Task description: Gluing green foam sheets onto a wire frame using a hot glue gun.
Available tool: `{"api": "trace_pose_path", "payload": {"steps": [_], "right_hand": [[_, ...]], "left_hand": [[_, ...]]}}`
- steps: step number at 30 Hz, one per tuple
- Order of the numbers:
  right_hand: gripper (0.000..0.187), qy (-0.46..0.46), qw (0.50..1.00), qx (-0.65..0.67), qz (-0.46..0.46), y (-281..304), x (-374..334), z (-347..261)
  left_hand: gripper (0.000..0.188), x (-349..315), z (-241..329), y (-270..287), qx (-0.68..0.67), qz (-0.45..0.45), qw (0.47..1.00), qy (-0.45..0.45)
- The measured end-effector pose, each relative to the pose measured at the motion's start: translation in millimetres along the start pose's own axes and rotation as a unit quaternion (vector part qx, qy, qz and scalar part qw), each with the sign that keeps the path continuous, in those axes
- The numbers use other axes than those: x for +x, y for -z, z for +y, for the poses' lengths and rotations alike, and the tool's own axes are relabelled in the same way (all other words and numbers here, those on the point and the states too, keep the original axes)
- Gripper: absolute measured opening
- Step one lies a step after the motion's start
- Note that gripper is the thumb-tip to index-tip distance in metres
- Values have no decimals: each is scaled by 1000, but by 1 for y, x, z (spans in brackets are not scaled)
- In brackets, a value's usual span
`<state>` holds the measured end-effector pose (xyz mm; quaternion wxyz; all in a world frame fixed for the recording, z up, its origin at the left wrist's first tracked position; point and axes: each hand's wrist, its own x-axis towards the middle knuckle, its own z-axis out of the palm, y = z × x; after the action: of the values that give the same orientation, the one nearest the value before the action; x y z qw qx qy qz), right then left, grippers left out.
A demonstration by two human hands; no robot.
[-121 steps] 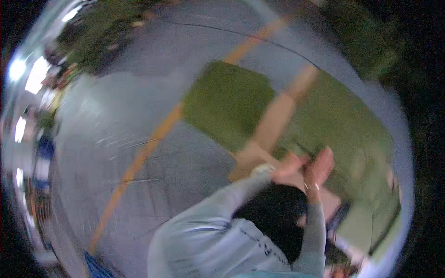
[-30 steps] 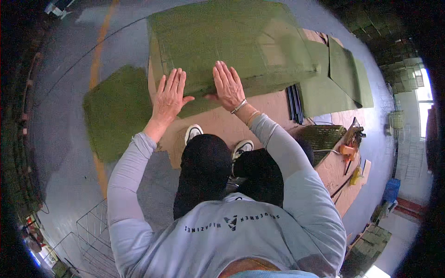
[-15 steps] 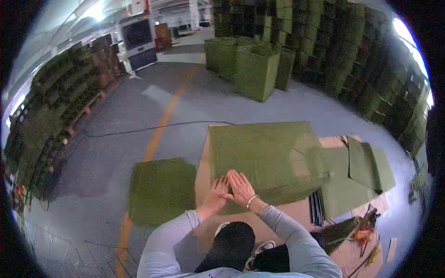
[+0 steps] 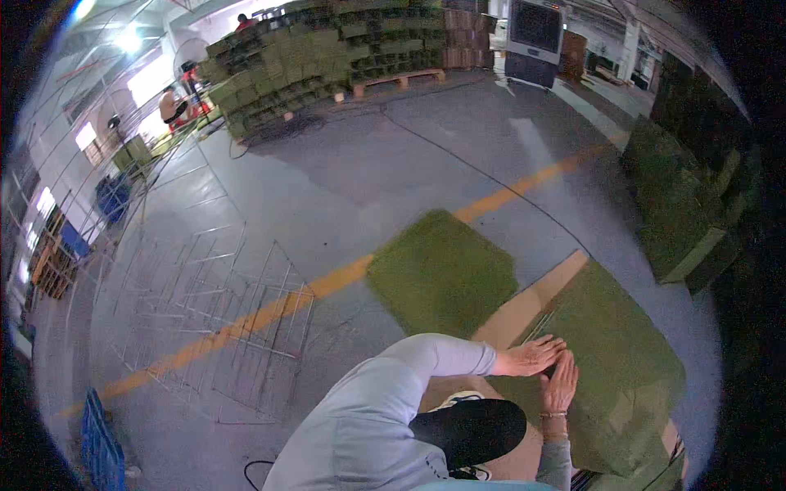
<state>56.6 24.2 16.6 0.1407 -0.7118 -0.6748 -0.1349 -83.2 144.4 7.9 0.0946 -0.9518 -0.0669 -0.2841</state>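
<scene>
Left hand [image 4: 528,358], right hand [image 4: 558,391] reaching over green box [image 4: 618,348], fingers [image 4: 566,371] extending close together; cardboard [image 4: 526,313] lying below fingers, likely keeping box clean.

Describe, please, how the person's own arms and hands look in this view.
Both arms wear long, pale grey-blue sleeves that reach close to the wrists; the left one gathers in creases at its cuff. The left hand and right hand wear no gloves. A thin, light, shiny bracelet circles the right wrist.
</scene>
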Motion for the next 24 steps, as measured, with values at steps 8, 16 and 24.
{"api": "trace_pose_path", "payload": {"steps": [8,16,24], "right_hand": [[64,32,998,-48,1,-5,-16,42],[61,41,997,-70,2,-7,-21,43],[55,32,999,-28,-3,-14,-25,44]], "left_hand": [[85,18,0,-19,-73,-22,997,-3],[91,21,6,-11,-58,-61,996,-8],[111,40,27,-6,-148,-57,987,4]]}}
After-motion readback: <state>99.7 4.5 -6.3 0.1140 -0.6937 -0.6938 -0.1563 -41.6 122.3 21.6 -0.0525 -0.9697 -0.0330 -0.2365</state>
